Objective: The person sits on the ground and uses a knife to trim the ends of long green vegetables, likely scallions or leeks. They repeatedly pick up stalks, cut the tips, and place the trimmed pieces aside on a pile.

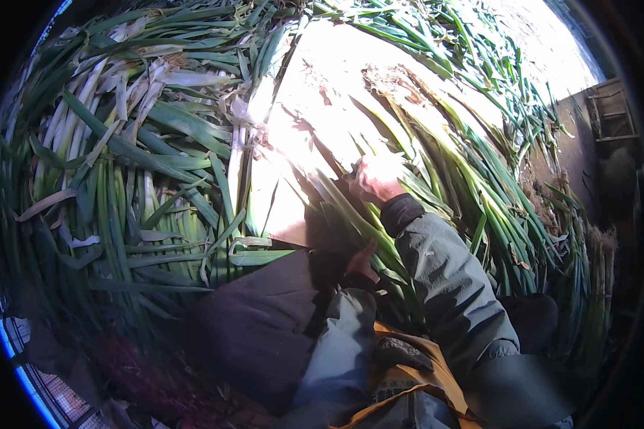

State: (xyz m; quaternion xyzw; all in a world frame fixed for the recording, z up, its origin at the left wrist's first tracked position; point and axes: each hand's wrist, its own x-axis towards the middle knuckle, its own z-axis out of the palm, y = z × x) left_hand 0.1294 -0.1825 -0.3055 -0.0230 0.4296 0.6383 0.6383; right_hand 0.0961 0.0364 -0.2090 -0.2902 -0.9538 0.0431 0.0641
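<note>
A green onion (350, 211) with a pale stalk and long green leaves lies slantwise before me, from the bright board toward my lap. My left hand (363, 262), in shadow, is closed around its leafy part; some fingers are hidden. Above it, my right hand (377, 179) is closed at the stalks in strong sunlight. A small dark spot shows by its fingertips, but what it grips cannot be made out. Several loose green onions (444, 150) with brown dried leaves and roots lie just right of that hand, on the board (329, 53).
A large heap of green onions (150, 150) covers the left side. More green onions (472, 50) are piled at the far right. Root ends of a bundle (601, 250) stand at the right edge, near a wooden crate (612, 111). My dark-trousered knee (257, 314) borders the board.
</note>
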